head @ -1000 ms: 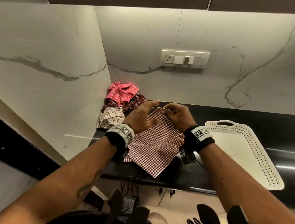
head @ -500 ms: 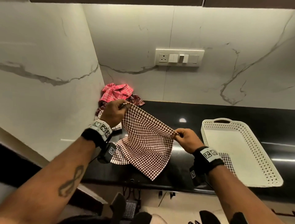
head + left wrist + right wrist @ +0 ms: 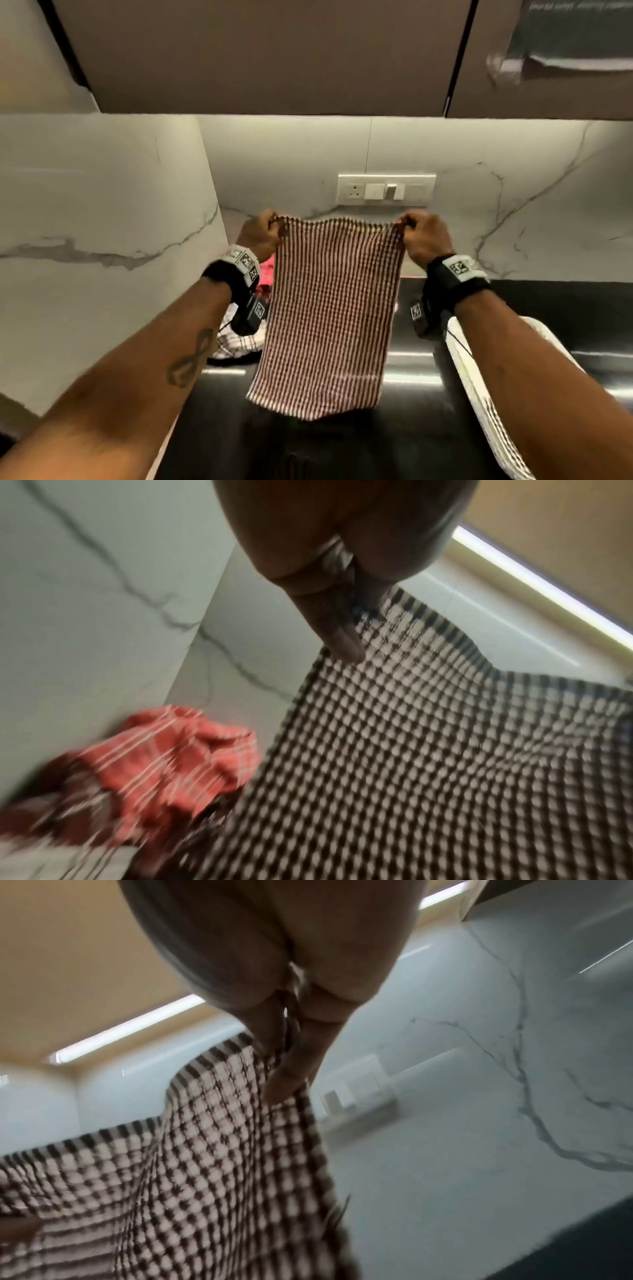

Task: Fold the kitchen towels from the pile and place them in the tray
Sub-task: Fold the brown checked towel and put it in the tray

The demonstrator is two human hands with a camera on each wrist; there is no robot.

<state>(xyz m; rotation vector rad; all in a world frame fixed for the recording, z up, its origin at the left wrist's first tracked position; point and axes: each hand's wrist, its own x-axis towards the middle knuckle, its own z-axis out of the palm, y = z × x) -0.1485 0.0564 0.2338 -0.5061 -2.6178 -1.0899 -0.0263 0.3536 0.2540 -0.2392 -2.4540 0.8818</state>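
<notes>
A brown-and-white checked towel [image 3: 329,318] hangs spread out above the black counter [image 3: 414,407], held up by its two top corners. My left hand [image 3: 262,229] pinches the top left corner and my right hand [image 3: 423,236] pinches the top right corner. The wrist views show the same checked towel [image 3: 428,750] [image 3: 212,1164] hanging from my curled fingers [image 3: 339,631] [image 3: 291,1069]. The pile of towels [image 3: 239,339] lies behind my left wrist, mostly hidden; its red striped towel [image 3: 164,764] shows in the left wrist view. The white perforated tray [image 3: 479,394] lies under my right forearm.
A marble wall [image 3: 102,240] closes off the left side next to the pile. A switch plate with a socket [image 3: 386,190] is on the back wall above the towel. Brown cabinets [image 3: 274,54] hang overhead.
Both hands rose and moved apart, lifting the checked towel off the counter and stretching its top edge flat. The head view tilted upward, bringing the cabinets into sight.
</notes>
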